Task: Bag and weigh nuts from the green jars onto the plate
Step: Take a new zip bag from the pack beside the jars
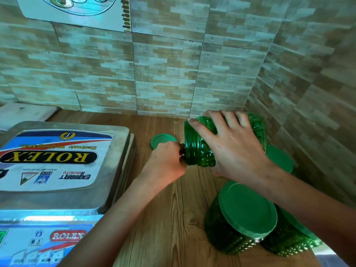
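Wooden tabletop [173, 218], seemingly tiled walls [163, 74]

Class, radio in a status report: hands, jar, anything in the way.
Right hand grips tipped green jar. Left hand curled at its mouth, hold unclear. Loose lid beyond; capped jars by right forearm.

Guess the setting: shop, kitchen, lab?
Probably a small shop or home packing corner: electronic weighing scale, several lidded green jars, wood-grain table against a tiled wall.
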Tool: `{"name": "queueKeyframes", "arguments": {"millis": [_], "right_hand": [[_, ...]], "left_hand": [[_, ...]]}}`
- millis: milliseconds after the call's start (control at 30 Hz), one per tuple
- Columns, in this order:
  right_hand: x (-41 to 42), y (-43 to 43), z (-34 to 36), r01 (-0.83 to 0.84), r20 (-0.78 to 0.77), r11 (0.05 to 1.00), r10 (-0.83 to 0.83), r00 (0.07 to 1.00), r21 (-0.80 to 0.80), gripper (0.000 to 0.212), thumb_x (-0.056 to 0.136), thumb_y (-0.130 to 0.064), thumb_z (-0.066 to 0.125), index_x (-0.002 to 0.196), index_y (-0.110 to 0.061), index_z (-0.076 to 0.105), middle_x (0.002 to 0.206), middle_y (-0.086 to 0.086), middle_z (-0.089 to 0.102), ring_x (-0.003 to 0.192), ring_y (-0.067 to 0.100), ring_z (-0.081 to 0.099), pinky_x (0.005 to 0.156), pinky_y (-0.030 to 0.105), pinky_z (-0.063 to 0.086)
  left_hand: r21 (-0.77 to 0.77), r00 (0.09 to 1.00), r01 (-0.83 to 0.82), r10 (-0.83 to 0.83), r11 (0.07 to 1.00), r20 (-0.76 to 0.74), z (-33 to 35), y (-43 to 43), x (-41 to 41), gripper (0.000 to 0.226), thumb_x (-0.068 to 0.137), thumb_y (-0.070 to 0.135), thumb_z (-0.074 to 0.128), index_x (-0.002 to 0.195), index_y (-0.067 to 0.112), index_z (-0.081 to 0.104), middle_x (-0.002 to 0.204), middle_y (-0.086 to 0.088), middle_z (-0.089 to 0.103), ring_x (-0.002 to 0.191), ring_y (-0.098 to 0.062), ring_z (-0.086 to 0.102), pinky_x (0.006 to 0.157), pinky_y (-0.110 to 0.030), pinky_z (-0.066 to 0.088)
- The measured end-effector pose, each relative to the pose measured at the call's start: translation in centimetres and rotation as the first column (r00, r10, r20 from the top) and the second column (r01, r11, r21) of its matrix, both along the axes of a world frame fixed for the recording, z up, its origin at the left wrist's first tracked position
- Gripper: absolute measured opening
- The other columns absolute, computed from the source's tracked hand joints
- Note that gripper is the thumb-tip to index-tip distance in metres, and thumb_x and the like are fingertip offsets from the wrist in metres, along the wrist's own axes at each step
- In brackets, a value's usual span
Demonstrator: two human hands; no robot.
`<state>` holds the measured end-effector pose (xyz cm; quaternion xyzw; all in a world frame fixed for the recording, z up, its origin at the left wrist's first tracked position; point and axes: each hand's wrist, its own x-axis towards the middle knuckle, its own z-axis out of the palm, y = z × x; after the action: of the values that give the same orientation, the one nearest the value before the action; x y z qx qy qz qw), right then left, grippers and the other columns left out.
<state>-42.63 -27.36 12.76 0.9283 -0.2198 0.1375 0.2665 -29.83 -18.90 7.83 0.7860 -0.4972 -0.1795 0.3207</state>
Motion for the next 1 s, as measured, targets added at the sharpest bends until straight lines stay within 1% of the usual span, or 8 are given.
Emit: {"name": "queueKeyframes", "arguments": {"millis": [67, 267, 400, 500, 633, 767, 867, 1000], "right_hand": [[0.1, -0.1, -0.1, 0.000, -0.008, 1.000, 0.000, 1.000, -0.003, 0.115, 0.027, -0.029, 0.090, 0.133, -0.015, 0.046, 0.124, 0.021, 0.053, 0.107, 0.038, 0.052, 0.092, 0.051, 0.039], [0.3, -0.3, -0.2, 0.000, -0.024, 1.000, 0.000, 1.000, -0.022, 0.112, 0.030, -0.023, 0.091, 0.133, -0.016, 0.046, 0.124, 0.021, 0.053, 0.108, 0.038, 0.053, 0.092, 0.051, 0.039], [0.3, -0.3, -0.4, -0.011, -0.026, 0.999, 0.010, 1.000, -0.032, 0.111, 0.028, -0.023, 0.091, 0.131, -0.015, 0.049, 0.122, 0.022, 0.055, 0.106, 0.038, 0.054, 0.092, 0.050, 0.040], [0.2, -0.3, -0.6, -0.016, -0.024, 0.999, 0.015, 1.000, -0.041, 0.110, 0.028, -0.023, 0.092, 0.129, -0.016, 0.051, 0.121, 0.021, 0.056, 0.105, 0.038, 0.055, 0.091, 0.050, 0.041], [0.1, -0.3, -0.7, -0.015, -0.035, 0.999, 0.014, 0.999, -0.039, 0.110, 0.028, -0.022, 0.092, 0.130, -0.016, 0.050, 0.121, 0.021, 0.057, 0.105, 0.039, 0.055, 0.091, 0.051, 0.041], [0.1, -0.4, -0.5, -0.010, -0.044, 0.999, 0.008, 0.999, -0.042, 0.110, 0.029, -0.022, 0.092, 0.130, -0.016, 0.049, 0.122, 0.021, 0.056, 0.106, 0.039, 0.055, 0.092, 0.051, 0.041], [0.1, -0.4, -0.4, -0.008, -0.041, 0.999, 0.007, 0.999, -0.044, 0.111, 0.027, -0.023, 0.092, 0.130, -0.015, 0.049, 0.121, 0.021, 0.056, 0.106, 0.039, 0.055, 0.092, 0.051, 0.041], [0.1, -0.4, -0.3, -0.006, -0.044, 0.999, 0.004, 0.999, -0.049, 0.114, 0.024, -0.026, 0.093, 0.129, -0.015, 0.050, 0.121, 0.022, 0.057, 0.105, 0.039, 0.055, 0.092, 0.051, 0.042]], "left_hand": [[-0.001, 0.999, 0.006, -0.006, 1.000, -0.037, -0.1, 0.2, -0.1, 0.011, 0.086, 0.003, 0.057, 0.087, 0.014, 0.058, 0.076, 0.003, 0.062, 0.066, -0.007, 0.063, 0.057, -0.015, 0.051], [0.017, 0.998, -0.005, 0.006, 1.000, -0.061, -0.6, 0.4, -0.3, 0.011, 0.085, 0.002, 0.057, 0.093, 0.010, 0.061, 0.072, 0.002, 0.062, 0.064, -0.009, 0.064, 0.061, -0.019, 0.054], [0.012, 0.997, 0.006, -0.005, 1.000, -0.072, -0.8, 0.4, -0.5, 0.015, 0.084, -0.001, 0.057, 0.094, 0.010, 0.059, 0.072, 0.004, 0.060, 0.061, -0.007, 0.062, 0.052, -0.011, 0.048], [0.011, 0.997, 0.009, -0.008, 1.000, -0.075, -0.9, 0.2, -0.5, 0.017, 0.083, 0.000, 0.059, 0.098, 0.007, 0.059, 0.073, 0.000, 0.062, 0.061, -0.009, 0.064, 0.056, -0.017, 0.053], [-0.001, 0.996, 0.014, -0.014, 1.000, -0.084, -0.9, 0.2, -0.6, 0.013, 0.084, 0.002, 0.058, 0.090, 0.013, 0.058, 0.074, 0.000, 0.063, 0.063, -0.009, 0.064, 0.060, -0.021, 0.055], [0.008, 0.996, -0.002, 0.003, 1.000, -0.093, -1.1, 0.2, -0.3, 0.027, 0.084, 0.004, 0.059, 0.112, 0.007, 0.057, 0.076, 0.000, 0.063, 0.063, -0.010, 0.065, 0.059, -0.021, 0.055], [0.013, 0.995, -0.010, 0.011, 1.000, -0.096, -1.1, 0.2, -0.2, 0.045, 0.085, 0.007, 0.060, 0.129, 0.007, 0.049, 0.085, -0.004, 0.067, 0.063, -0.010, 0.067, 0.063, -0.023, 0.057], [0.022, 0.995, -0.022, 0.024, 1.000, -0.098, -1.3, 0.2, -0.1, 0.053, 0.086, 0.008, 0.060, 0.136, 0.010, 0.043, 0.092, -0.007, 0.069, 0.064, -0.013, 0.068, 0.065, -0.029, 0.058]]}}
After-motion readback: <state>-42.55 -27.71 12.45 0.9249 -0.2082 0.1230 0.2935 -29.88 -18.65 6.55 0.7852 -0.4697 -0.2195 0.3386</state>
